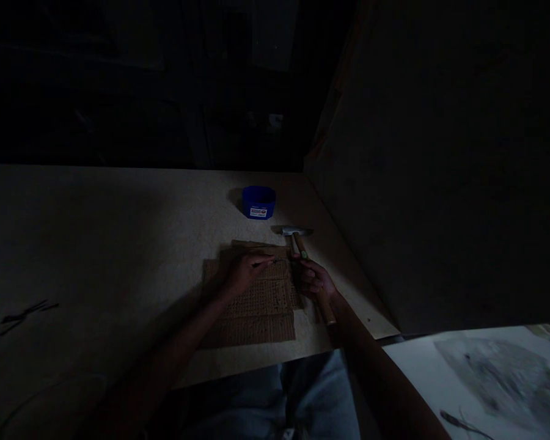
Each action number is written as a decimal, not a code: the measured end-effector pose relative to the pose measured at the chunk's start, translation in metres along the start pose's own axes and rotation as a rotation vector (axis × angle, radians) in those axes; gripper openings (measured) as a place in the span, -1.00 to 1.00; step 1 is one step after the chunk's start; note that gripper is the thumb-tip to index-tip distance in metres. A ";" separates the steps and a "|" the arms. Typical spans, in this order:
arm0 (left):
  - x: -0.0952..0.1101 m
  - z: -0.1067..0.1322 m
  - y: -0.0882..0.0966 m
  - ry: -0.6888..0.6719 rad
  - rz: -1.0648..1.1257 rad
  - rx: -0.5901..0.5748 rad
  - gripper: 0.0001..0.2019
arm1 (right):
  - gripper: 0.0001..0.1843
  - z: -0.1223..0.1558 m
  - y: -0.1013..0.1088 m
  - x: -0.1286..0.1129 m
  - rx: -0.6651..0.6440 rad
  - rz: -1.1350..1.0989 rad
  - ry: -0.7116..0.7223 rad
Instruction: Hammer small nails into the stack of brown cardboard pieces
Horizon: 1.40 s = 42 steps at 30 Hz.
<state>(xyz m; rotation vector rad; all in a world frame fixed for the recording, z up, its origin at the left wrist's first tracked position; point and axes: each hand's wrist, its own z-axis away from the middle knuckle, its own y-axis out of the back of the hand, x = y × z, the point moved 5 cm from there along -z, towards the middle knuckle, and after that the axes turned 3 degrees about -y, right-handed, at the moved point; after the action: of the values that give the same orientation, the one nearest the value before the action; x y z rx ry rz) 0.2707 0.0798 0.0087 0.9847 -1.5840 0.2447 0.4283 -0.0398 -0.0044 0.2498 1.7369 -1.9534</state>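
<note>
My right hand (318, 281) is wrapped round the wooden handle of a hammer (325, 307), whose metal head points away from me, over the table just past the cardboard. My left hand (247, 272) is over the stacked brown cardboard (256, 327), with thumb and fingertips pinched together. Something small and dark shows at those fingertips, too dim to name. Rows of small dark marks cover the top of the cardboard. Beyond the hammer stands a blue plastic tub (259, 203) with a white label.
Thin black strips (25, 318) lie on the pale table (119, 244) at the left. A dark upright panel (440, 183) borders the table's right side. Past the front right edge is a white surface (417, 373) with a cable on it. The room is dim.
</note>
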 end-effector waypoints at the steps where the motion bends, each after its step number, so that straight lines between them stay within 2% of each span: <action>1: 0.001 0.000 0.000 -0.001 -0.016 0.003 -0.81 | -0.80 0.000 0.000 0.000 0.006 0.006 0.004; 9: 0.006 -0.001 -0.001 0.037 -0.036 0.032 -0.68 | -0.81 0.001 -0.002 -0.001 0.072 0.086 0.012; 14: 0.003 -0.001 -0.002 0.046 -0.019 0.043 -0.72 | -0.74 0.002 -0.007 -0.001 0.147 0.182 0.069; 17: 0.000 -0.001 -0.002 0.034 -0.022 0.048 -0.76 | -0.65 0.012 -0.020 0.000 0.201 0.240 0.128; 20: -0.002 -0.001 -0.003 0.012 -0.015 0.052 -0.79 | -0.63 0.035 -0.046 0.000 0.274 0.336 0.162; 23: -0.002 -0.001 -0.003 0.011 -0.017 0.048 -0.75 | -0.47 0.067 -0.078 -0.006 0.477 0.760 0.172; 26: -0.001 -0.002 -0.002 0.031 -0.055 0.073 -0.76 | -0.44 0.090 -0.106 -0.006 0.548 1.048 0.109; 28: 0.000 -0.003 -0.001 0.053 -0.068 0.071 -0.78 | -0.47 0.096 -0.116 -0.002 0.520 1.245 0.080; 32: 0.005 -0.004 0.000 0.091 -0.065 0.049 -0.72 | -0.47 0.092 -0.116 0.014 0.424 1.521 0.023; 34: 0.006 -0.004 0.000 0.090 -0.061 0.054 -0.69 | -0.45 0.090 -0.112 0.022 0.436 1.526 0.041; 38: 0.002 -0.004 -0.002 0.134 -0.057 0.077 -0.85 | -0.44 0.089 -0.106 0.029 0.538 1.469 0.139; 42: -0.001 -0.003 -0.005 0.120 -0.041 0.046 -0.80 | -0.43 0.084 -0.103 0.034 0.563 1.447 0.111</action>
<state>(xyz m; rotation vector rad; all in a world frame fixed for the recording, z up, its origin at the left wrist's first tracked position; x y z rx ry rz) 0.2766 0.0788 0.0072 1.0182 -1.4535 0.3074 0.3658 -0.1241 0.0837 1.3555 0.5240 -1.1690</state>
